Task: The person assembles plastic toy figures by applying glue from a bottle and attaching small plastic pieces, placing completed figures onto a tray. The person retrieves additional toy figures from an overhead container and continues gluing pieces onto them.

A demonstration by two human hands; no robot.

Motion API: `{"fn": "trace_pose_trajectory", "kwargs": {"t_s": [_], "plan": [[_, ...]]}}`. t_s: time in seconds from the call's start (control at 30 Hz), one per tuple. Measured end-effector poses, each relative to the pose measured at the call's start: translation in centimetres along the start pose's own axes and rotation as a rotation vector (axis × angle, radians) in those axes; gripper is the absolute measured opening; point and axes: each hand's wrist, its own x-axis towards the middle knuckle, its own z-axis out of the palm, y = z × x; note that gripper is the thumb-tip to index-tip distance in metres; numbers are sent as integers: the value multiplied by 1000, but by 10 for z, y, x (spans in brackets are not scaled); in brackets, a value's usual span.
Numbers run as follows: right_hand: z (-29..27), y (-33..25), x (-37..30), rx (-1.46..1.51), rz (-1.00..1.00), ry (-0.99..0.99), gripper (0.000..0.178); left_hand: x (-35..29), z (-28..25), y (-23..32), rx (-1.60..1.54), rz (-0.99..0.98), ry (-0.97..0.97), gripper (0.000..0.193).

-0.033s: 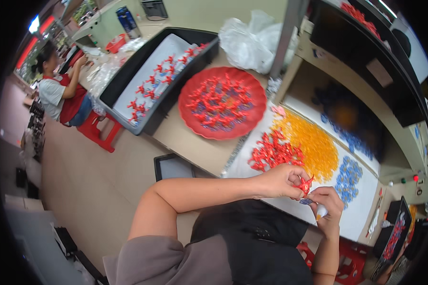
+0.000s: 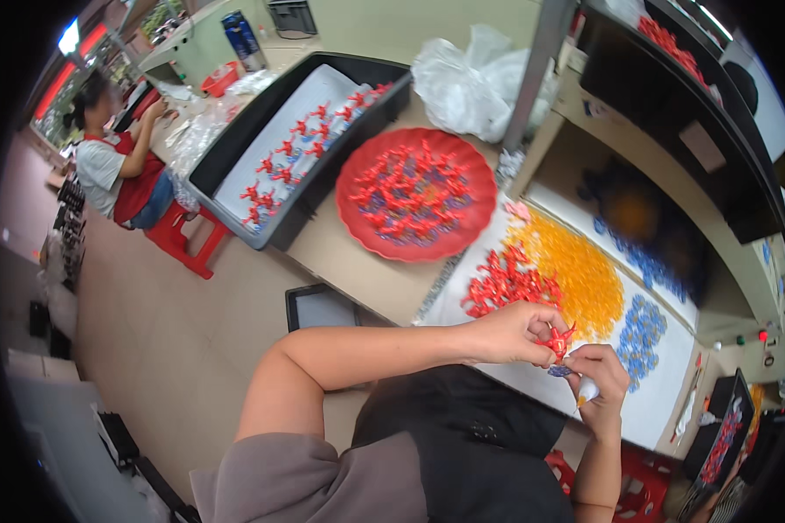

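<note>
My left hand [image 2: 519, 334] is closed on a small shiny red figurine [image 2: 560, 340], gripped between thumb and fingers. Against the figurine's lower end, a small blue-purple piece [image 2: 559, 371] sits at the fingertips of my right hand [image 2: 609, 376]. That hand also holds a white squeeze bottle [image 2: 590, 389] with a yellowish tip, tucked in the palm and pointing down. Both hands meet above the front edge of a white work sheet [image 2: 645, 410]. Just beyond them lie a heap of red figure parts [image 2: 508, 286], a spread of orange-yellow pieces [image 2: 584, 279] and a patch of blue pieces [image 2: 643, 336].
A scalloped red tray [image 2: 347, 225] of red-and-purple figures stands left of the sheet. Behind it is a black bin [image 2: 301, 209] with figures in rows. A shelf [image 2: 532, 166] rises at right. A person [image 2: 118, 170] sits far left on a red stool [image 2: 183, 244].
The view has shifted slightly, so the table and trays sit a little farther right and lower. My right hand and bottle tilt slightly; both hands keep the same hold.
</note>
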Motion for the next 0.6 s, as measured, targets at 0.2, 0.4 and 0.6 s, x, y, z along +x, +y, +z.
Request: {"fn": "trace_pose_trajectory", "kwargs": {"t_s": [0.2,0.4,0.6], "plan": [[36,-16,42,138,-97,102,31,-47,-56,48,30,27,180,23],[28,6,28,-25,35,213,40,-84,-244,165,921,322,1031,25],[19,13,-25,-98,335,343,44,-90,-420,161,1477,-15,1376,30]]}}
